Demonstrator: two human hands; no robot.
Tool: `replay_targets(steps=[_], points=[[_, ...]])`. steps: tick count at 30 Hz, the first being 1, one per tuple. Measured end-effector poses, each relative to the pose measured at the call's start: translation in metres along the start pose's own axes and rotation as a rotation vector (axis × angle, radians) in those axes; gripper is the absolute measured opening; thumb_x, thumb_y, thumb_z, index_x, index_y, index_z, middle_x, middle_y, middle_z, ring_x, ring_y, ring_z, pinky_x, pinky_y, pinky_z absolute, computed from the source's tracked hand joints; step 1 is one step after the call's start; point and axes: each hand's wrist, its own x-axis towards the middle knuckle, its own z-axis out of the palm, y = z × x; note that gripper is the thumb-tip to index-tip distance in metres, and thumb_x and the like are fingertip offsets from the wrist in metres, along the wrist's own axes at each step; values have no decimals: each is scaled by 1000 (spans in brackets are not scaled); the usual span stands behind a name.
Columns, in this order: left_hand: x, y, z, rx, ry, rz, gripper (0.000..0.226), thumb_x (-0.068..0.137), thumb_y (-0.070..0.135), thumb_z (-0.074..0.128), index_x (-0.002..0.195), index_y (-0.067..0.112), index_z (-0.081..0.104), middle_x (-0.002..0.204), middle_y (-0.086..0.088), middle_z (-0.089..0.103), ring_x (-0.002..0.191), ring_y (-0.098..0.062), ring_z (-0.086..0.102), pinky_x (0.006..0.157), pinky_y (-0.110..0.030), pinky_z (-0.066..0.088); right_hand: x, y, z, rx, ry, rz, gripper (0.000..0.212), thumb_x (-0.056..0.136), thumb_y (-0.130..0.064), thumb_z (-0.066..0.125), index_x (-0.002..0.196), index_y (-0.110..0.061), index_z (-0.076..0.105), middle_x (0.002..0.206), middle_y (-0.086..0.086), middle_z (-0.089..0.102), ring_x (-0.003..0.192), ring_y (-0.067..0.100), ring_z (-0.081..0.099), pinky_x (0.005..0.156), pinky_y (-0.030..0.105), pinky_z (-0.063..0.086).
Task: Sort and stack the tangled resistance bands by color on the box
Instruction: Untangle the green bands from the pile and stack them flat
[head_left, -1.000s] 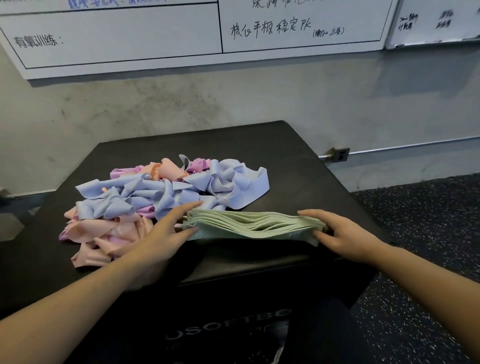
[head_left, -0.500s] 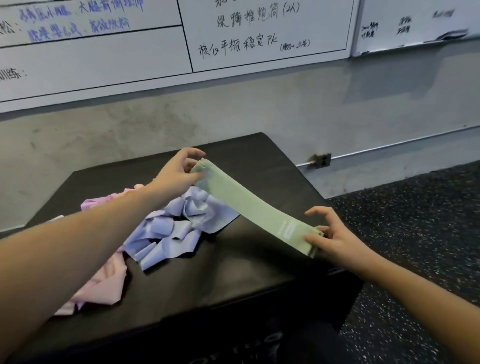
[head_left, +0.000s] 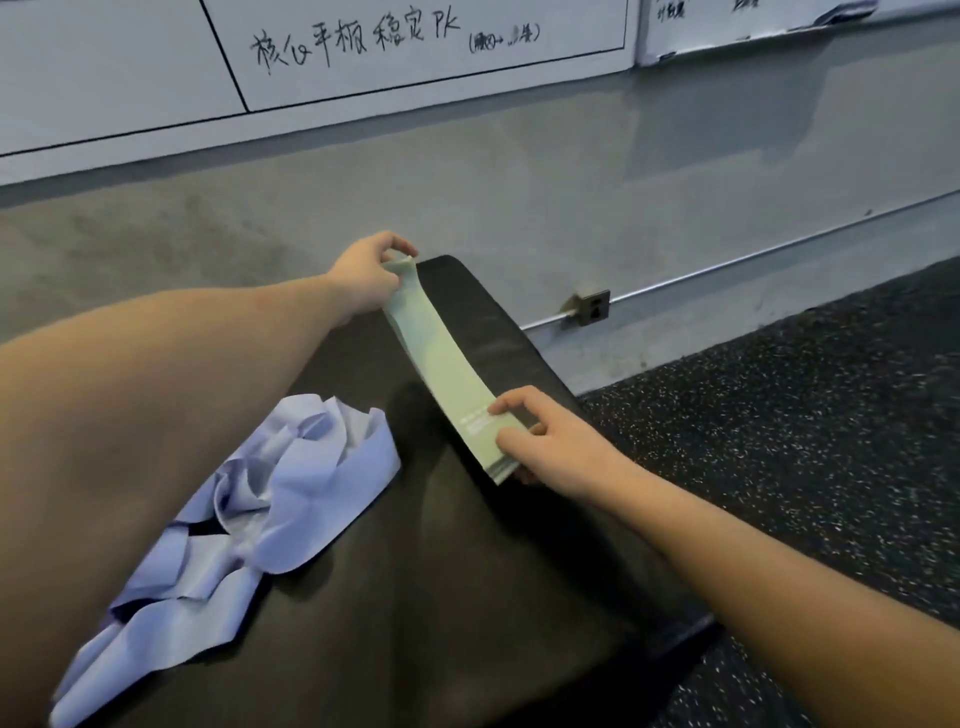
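A flat stack of pale green resistance bands (head_left: 444, 364) stretches along the right side of the black box (head_left: 467, 571), its far end at the box's back right corner. My left hand (head_left: 371, 270) pinches that far end. My right hand (head_left: 535, 441) grips the near end, thumb on top by the white print. A tangle of light blue bands (head_left: 249, 519) lies on the box to the left, partly hidden behind my left forearm. The pink bands are out of sight.
A grey concrete wall with whiteboards (head_left: 363, 52) rises just behind the box. A wall socket (head_left: 592, 306) and a metal conduit sit low on the wall. Speckled black rubber flooring (head_left: 805, 441) lies to the right of the box.
Both hands lifted the green stack from the front edge and swung it round toward the right side of the box; it now runs from the back corner to my right hand. My view shifted right.
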Motion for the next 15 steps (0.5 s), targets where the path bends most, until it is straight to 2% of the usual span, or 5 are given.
replay_targets(steps=[2, 6, 12, 15], points=[[25, -7, 12, 4, 3, -20, 46, 88, -8, 47, 120, 22, 63, 114, -9, 56, 98, -24, 55, 77, -29, 45, 25, -1, -2, -57, 1, 20, 20, 85, -35, 59, 104, -42, 57, 77, -8, 61, 65, 12, 58, 77, 38, 55], [69, -28, 34, 16, 11, -69, 49, 90, -8, 46, 124, 23, 63, 126, -11, 55, 104, -26, 55, 81, -31, 45, 72, -4, -4, -158, -15, 45, 21, 88, -42, 55, 109, -41, 53, 86, -9, 62, 70, 9, 59, 70, 31, 46], [107, -68, 68, -46, 7, -141, 56, 88, -12, 46, 127, 23, 63, 125, -4, 55, 107, -21, 52, 82, -27, 44, 106, -4, -1, -327, -74, 74, 25, 88, -51, 51, 111, -42, 49, 94, -8, 65, 82, 16, 65, 81, 36, 54], [112, -89, 88, -161, 23, -171, 56, 86, -10, 52, 120, 32, 63, 127, -6, 59, 106, -20, 57, 80, -25, 48, 106, -3, -5, -438, -84, 68, 29, 89, -52, 47, 117, -44, 46, 90, -9, 63, 80, 16, 64, 74, 34, 52]])
